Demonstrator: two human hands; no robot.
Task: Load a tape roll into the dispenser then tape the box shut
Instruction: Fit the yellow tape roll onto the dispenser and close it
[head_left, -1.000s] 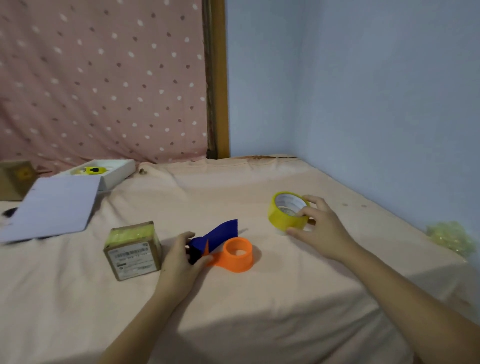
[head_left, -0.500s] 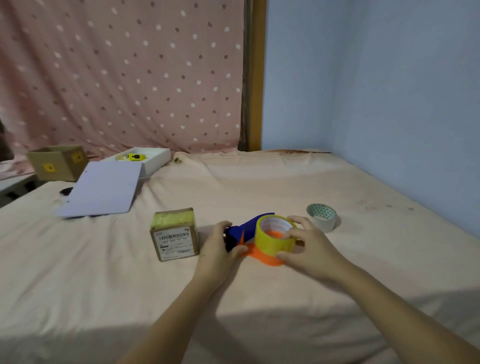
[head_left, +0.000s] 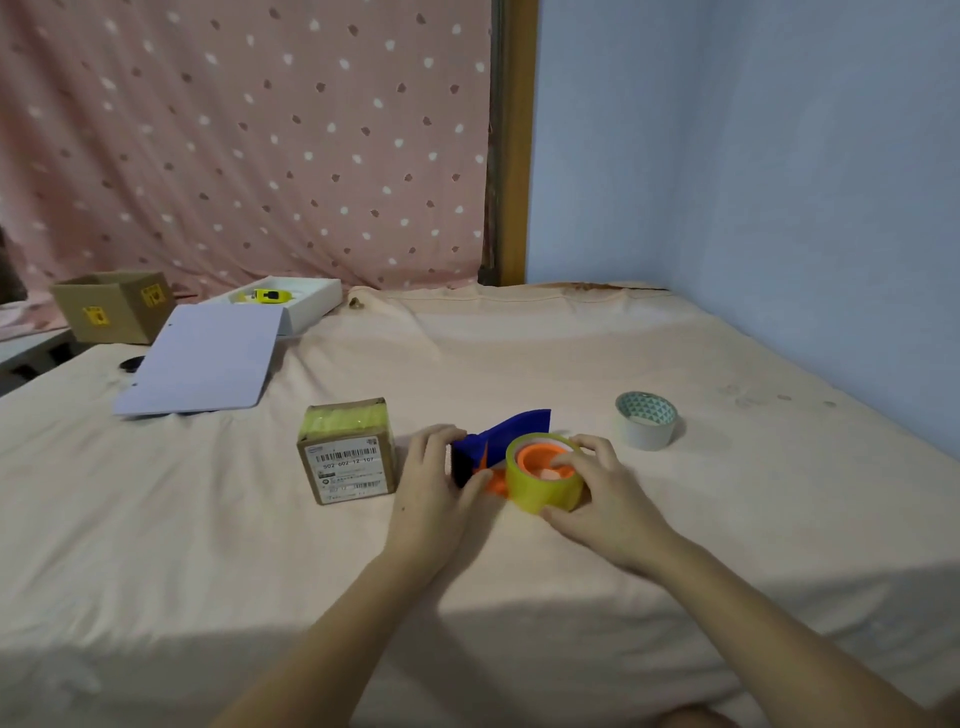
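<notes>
Yellow tape roll (head_left: 545, 480) seated over the orange hub of the blue dispenser (head_left: 498, 441), mid-bed; right hand (head_left: 597, 493) closed around the roll, left hand (head_left: 436, 483) clamped on the dispenser's left end. Small labelled box (head_left: 348, 452) just left of the left hand, white tape roll (head_left: 645, 421) near the right hand toward the bed's right edge. White sheet (head_left: 202, 361), white tray (head_left: 311, 304) and open carton (head_left: 111, 306) at the far left corner.

yellow tape roll (head_left: 543, 487) | blue-orange dispenser (head_left: 501, 441) | pink dotted curtain (head_left: 244, 140)

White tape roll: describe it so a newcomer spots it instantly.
On the peach sheet, look right of the two hands working at the orange-and-blue dispenser. The white tape roll lies alone there, untouched. Unlike the yellow roll on the dispenser, its core has a teal triangle pattern.
</notes>
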